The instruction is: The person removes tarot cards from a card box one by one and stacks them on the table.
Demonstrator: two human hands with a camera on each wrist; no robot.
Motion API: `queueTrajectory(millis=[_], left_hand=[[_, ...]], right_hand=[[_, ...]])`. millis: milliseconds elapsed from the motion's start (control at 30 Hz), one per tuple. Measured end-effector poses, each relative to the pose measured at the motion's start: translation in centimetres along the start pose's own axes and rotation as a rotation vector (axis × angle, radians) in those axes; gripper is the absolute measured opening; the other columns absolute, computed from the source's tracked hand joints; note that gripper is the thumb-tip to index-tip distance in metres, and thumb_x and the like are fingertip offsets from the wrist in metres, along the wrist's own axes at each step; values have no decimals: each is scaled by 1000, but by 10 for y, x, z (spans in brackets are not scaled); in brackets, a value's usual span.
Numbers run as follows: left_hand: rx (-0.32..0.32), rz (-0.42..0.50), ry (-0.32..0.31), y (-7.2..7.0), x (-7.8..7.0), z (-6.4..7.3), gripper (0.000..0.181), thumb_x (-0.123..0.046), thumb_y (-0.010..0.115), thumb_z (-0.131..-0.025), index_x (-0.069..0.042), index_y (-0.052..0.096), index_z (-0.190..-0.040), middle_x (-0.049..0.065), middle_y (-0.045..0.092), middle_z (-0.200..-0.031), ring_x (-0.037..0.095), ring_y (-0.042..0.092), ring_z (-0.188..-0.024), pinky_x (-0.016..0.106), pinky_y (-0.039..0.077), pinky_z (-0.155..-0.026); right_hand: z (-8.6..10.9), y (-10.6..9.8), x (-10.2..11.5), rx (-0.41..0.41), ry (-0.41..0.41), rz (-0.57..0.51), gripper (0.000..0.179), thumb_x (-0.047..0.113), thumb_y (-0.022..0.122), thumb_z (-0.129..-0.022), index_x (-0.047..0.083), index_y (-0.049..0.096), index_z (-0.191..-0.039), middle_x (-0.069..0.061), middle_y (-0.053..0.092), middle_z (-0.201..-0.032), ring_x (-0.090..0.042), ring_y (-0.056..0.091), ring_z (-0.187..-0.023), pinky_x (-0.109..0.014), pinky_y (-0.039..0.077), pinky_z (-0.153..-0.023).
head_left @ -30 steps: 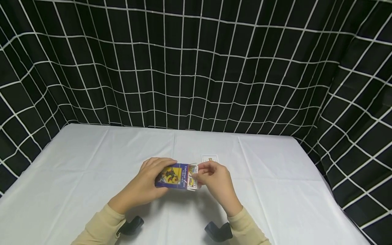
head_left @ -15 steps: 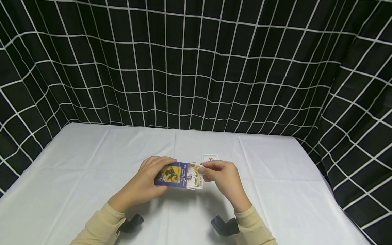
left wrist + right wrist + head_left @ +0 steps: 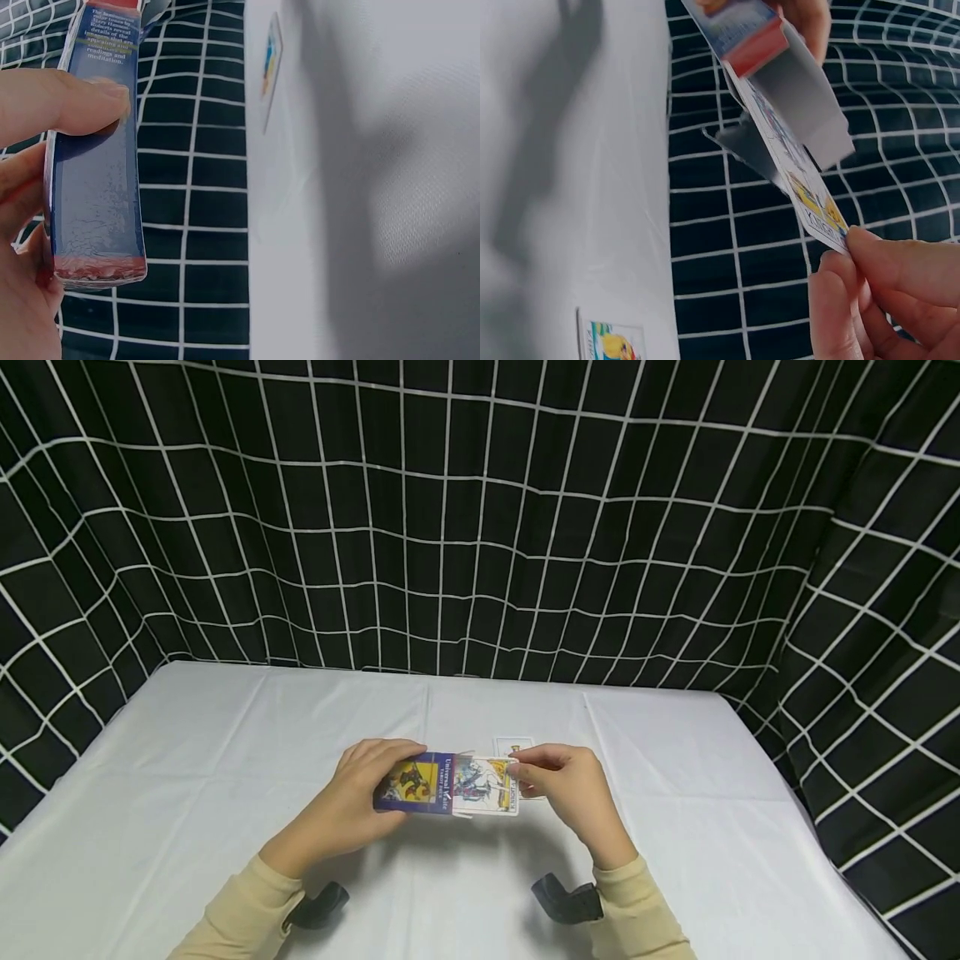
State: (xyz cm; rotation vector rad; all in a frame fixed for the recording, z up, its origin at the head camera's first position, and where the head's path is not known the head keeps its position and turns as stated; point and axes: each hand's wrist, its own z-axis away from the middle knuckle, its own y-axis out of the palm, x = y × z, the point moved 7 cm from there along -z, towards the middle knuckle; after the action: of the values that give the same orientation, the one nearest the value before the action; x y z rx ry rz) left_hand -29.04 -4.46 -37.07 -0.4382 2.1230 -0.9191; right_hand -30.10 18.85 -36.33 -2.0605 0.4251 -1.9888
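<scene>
In the head view my left hand (image 3: 341, 802) grips a blue tarot card box (image 3: 414, 783) with a yellow picture panel, held on its side above the table. The left wrist view shows my left thumb (image 3: 94, 105) lying along the box's narrow side. Out of the box's open right end sticks a white-bordered tarot card (image 3: 480, 787) with a knight picture. My right hand (image 3: 576, 789) pinches its outer end between thumb and fingers. Open flaps (image 3: 829, 142) stand around the box mouth in the right wrist view. Behind my right fingers, another card (image 3: 510, 745) lies partly hidden on the table.
A white cloth covers the table (image 3: 247, 735). Black curtain (image 3: 480, 527) with white grid lines rises behind it and along both sides. Dark curved pieces (image 3: 318, 906) stick out at both wrists, inside the beige sleeves (image 3: 247, 906).
My right hand has moved right, drawing the card from barely showing to well out of the box. My left hand has kept its grip on the box, rising slightly.
</scene>
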Motion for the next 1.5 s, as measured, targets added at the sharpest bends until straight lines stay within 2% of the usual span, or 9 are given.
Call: queueTrajectory(millis=[133,467,667,1033,1167,1300,1500], left_hand=[[-6,-13,8,-1,0,0,72,-10,76,-64,-19,48,-130,-5,52,-129,17,42,-117,42,27,-104],[-10,-15,2,-3,1,0,72,-10,76,-64,-18,49,-130,-5,52,-129,17,42,-117,42,27,-104],[-7,-13,-5,-3,1,0,72,-11,76,-64,-18,49,-130,-4,52,-130,17,42,-117,42,27,-104],[-12,-19,-9,-5,1,0,72,-11,77,-64,-18,49,-130,-4,52,-130,16,42,-117,41,27,-104],[-13,-21,-10,-5,1,1,71,-11,77,-65,-17,49,-130,-4,52,-130,17,42,-118,41,27,-104],[-15,-20,-15,-6,1,2,71,-11,77,-65,-17,49,-130,-3,52,-131,18,42,-119,42,27,-105],[-17,-15,-7,-6,2,0,72,-10,77,-65,-17,49,-130,-4,52,-130,16,42,-116,42,27,-103]], right_hand=[[-1,-6,0,10,2,15,19,10,69,-79,-2,71,-93,-15,70,-97,-12,66,-69,-26,56,-64],[-2,-22,-3,32,25,49,21,10,69,-80,-4,71,-96,-17,70,-91,-13,66,-66,-27,56,-65],[-3,-31,-9,58,35,83,22,11,69,-80,-4,70,-96,-13,70,-84,-12,64,-66,-27,56,-64],[-3,-39,-12,144,52,106,22,12,70,-79,-5,70,-93,-12,70,-80,-14,65,-64,-30,57,-63],[-3,-45,-11,146,56,101,24,13,70,-80,-6,69,-95,-12,70,-81,-14,65,-65,-30,56,-64],[-1,-50,-9,135,63,52,27,13,69,-80,-8,68,-98,-12,70,-83,-13,66,-66,-31,57,-66],[-4,-62,-9,61,34,-33,34,16,72,-79,-12,65,-99,-10,69,-82,-12,66,-66,-30,57,-67]])
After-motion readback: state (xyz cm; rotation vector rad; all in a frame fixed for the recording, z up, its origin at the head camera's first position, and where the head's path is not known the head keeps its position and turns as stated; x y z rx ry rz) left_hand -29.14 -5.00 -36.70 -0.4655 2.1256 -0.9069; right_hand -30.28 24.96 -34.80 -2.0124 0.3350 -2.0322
